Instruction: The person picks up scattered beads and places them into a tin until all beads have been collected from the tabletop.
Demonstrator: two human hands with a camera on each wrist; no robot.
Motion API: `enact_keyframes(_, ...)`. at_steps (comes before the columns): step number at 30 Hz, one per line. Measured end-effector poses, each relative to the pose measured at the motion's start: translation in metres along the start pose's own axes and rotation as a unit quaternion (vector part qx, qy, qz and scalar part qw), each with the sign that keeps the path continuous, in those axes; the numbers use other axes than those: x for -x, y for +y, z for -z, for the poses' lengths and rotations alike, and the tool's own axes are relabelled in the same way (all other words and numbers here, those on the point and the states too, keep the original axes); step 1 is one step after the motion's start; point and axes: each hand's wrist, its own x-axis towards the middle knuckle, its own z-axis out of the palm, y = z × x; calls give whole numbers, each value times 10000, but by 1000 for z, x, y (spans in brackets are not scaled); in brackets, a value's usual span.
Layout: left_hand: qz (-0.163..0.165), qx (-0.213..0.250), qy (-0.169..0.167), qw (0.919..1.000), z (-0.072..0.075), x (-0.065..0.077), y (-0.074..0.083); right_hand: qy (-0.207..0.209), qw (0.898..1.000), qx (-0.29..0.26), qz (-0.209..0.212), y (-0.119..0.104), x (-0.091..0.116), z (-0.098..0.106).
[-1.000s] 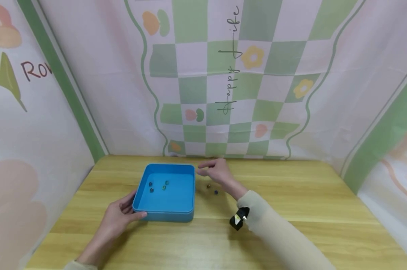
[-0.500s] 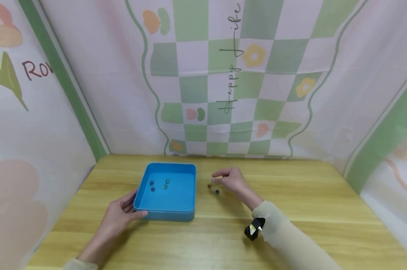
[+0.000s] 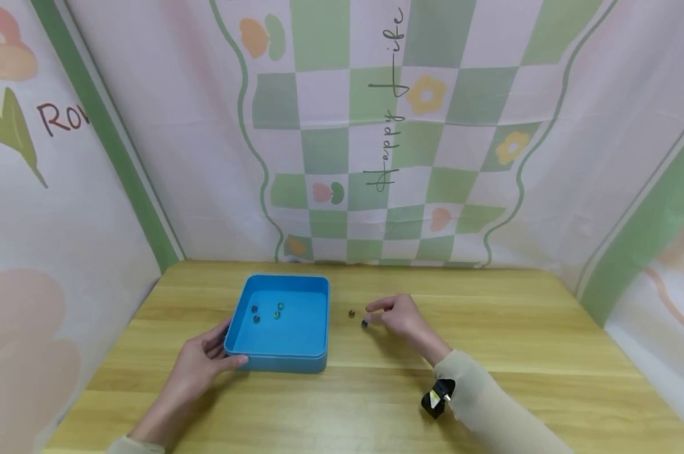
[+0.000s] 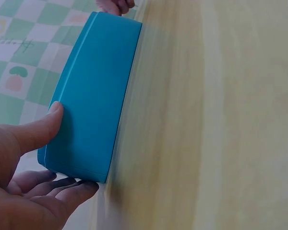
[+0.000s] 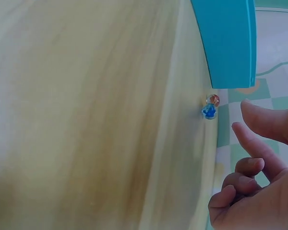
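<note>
A square blue box (image 3: 296, 334) without a lid lies on the table, several small glass marbles (image 3: 277, 315) on its floor. My left hand (image 3: 197, 362) holds its near left corner, thumb on the front wall and fingers round the side, as the left wrist view also shows. To the right of the box are two loose marbles, a blue one (image 5: 209, 112) and a brownish-orange one (image 5: 212, 99). Over the blue marble hovers my right hand (image 3: 401, 318). In the right wrist view its thumb and index finger are apart with nothing between them, and the other fingers are curled.
The wooden table (image 3: 489, 328) reaches back to a patterned cloth (image 3: 376, 145) with green and white checks. Cloth hangs on both sides too. A small black device (image 3: 435, 400) is worn at the right wrist.
My right hand has moved from the box's right edge, rightward and toward me, to the blue marble. The left hand and the box have stayed in place.
</note>
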Motion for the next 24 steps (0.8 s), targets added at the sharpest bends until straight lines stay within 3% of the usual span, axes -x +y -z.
enact_keyframes(13, 4, -34, -16, 10000, 0, 0, 1, 31, 9999, -24, -160, 4, 4, -6)
enact_keyframes(24, 36, -19, 9, 10000, -1, 1, 0, 55, 9998, 166, -49, 5, 4, -9)
